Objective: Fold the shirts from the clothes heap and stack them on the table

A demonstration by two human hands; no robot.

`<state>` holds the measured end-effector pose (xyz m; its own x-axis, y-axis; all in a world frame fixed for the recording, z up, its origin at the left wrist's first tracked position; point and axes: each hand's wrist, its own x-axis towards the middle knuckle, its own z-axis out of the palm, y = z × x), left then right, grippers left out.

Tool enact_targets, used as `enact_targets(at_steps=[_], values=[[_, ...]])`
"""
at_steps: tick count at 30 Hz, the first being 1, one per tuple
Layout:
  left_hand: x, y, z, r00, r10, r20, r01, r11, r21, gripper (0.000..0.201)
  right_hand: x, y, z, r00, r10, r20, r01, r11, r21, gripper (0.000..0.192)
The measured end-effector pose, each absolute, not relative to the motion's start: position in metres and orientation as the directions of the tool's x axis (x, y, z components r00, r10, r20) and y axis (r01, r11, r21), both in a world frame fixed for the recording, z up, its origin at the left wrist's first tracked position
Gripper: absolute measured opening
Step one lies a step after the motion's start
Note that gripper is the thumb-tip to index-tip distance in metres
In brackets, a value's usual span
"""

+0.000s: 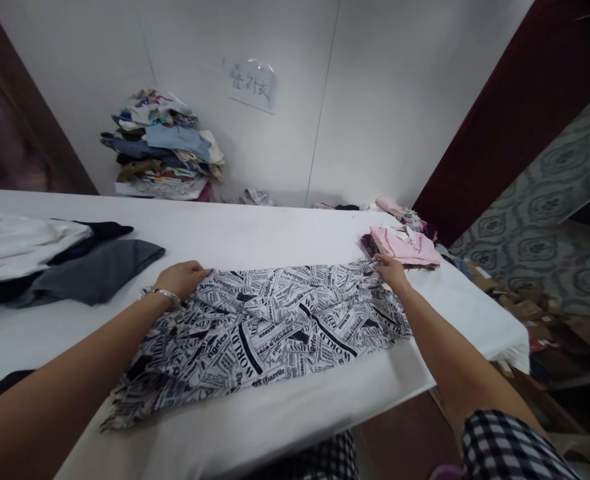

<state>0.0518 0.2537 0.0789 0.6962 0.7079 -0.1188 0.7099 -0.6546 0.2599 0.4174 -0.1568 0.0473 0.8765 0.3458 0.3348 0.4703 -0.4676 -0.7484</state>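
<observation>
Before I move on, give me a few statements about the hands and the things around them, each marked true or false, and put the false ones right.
1. The left hand and the right hand both hold the far edge of the newspaper-print garment. True.
2. The right hand touches the tall clothes pile. False: the tall clothes pile stands by the wall, apart from both hands.
3. A folded pink shirt lies just beyond the right hand. True.
4. The handwritten sign lies on the table. False: the handwritten sign is up on the wall.
5. A dark grey garment lies to the left of the left hand. True.
</observation>
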Motion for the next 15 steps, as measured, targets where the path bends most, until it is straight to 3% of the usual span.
enact_targets(at_steps=[4,8,11,15], values=[[0.051,0.256,0.079,0.678,0.724,-0.124,0.733,-0.655,0.182,0.048,0.425,-0.151,0.062,0.869,0.295,0.398,0.493,-0.440,-0.750,0.057],[0.053,0.253,0.080,0.697,0.700,-0.153,0.715,-0.693,0.086,0.045,0.423,-0.151,0.063,0.868,0.377,0.323,0.496,-0.663,-0.561,0.047],[0.053,0.249,0.082,0.716,0.682,-0.150,0.694,-0.719,0.043,0.046,0.413,-0.157,0.052,0.871,0.417,0.258,0.491,-0.724,-0.485,0.038],[0.052,0.243,0.077,0.793,0.609,-0.005,0.609,-0.793,0.015,0.048,0.393,-0.160,0.040,0.845,0.446,0.295,0.534,-0.734,-0.420,0.035]])
